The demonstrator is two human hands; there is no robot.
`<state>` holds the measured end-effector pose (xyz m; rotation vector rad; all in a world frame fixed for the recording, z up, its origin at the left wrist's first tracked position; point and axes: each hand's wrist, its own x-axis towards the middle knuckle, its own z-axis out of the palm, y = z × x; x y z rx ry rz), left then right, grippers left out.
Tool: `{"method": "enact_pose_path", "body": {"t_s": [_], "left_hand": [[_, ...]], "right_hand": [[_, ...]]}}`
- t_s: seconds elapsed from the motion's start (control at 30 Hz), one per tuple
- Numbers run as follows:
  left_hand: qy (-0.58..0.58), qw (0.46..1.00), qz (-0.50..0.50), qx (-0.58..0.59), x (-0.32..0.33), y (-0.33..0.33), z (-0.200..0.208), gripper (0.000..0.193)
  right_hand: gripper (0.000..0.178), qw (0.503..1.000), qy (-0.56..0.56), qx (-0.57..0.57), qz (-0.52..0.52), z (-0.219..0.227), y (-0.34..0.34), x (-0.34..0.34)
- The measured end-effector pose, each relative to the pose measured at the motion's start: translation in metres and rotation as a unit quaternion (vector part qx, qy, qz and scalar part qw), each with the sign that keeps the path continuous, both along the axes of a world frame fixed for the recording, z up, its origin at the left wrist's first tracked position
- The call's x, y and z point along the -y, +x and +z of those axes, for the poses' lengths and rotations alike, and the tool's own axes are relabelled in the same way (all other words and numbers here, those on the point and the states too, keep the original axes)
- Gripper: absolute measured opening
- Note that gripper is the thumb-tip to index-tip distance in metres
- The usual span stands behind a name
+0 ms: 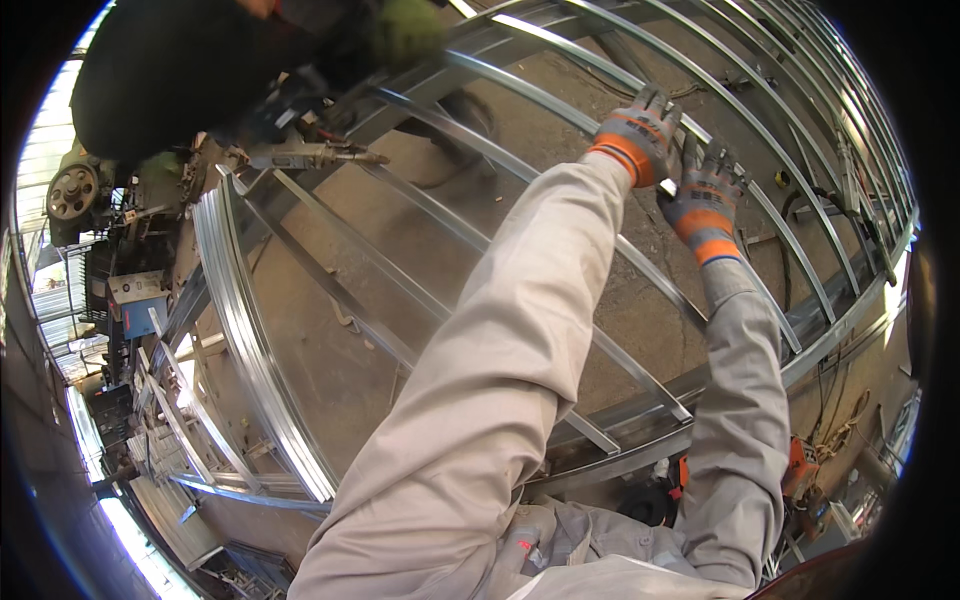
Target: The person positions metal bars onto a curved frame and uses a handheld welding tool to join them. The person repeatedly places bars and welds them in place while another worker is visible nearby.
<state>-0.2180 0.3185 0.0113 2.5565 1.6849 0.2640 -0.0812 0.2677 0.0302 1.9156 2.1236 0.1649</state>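
Note:
Both my hands wear grey gloves with orange cuffs and are close together at the upper right of a large frame of parallel metal bars. My left hand is closed over a silvery metal bar, its fingers bent toward the neighbouring bar. Just beside it, my right hand lies across the same line of metal, fingers stretched and spread. Its fingertips come near the neighbouring metal bar. The undersides of both hands are hidden.
At the upper left a person in dark clothing, with a blurred green glove, leans over the frame. A bundle of metal profiles lies across its left part. Beyond stands a blue machine box. Dark cables hang at the right.

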Motion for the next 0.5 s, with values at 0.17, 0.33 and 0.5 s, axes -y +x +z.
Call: {"method": "enact_pose_path", "body": {"t_s": [0.17, 0.33, 0.5], "left_hand": [[-0.03, 0.998, -0.002, 0.046, 0.0, 0.001, 0.001, 0.072], [-0.027, 0.999, 0.0, 0.045, -0.005, 0.006, -0.003, 0.074], [0.035, 0.994, -0.029, 0.101, 0.003, -0.012, 0.009, 0.069]], "right_hand": [[0.084, 0.999, -0.003, 0.05, 0.018, 0.0, 0.004, -0.003], [0.083, 0.998, -0.007, 0.066, 0.017, -0.001, 0.005, -0.004], [0.076, 0.999, 0.03, 0.031, 0.031, 0.001, 0.005, -0.006]]}}
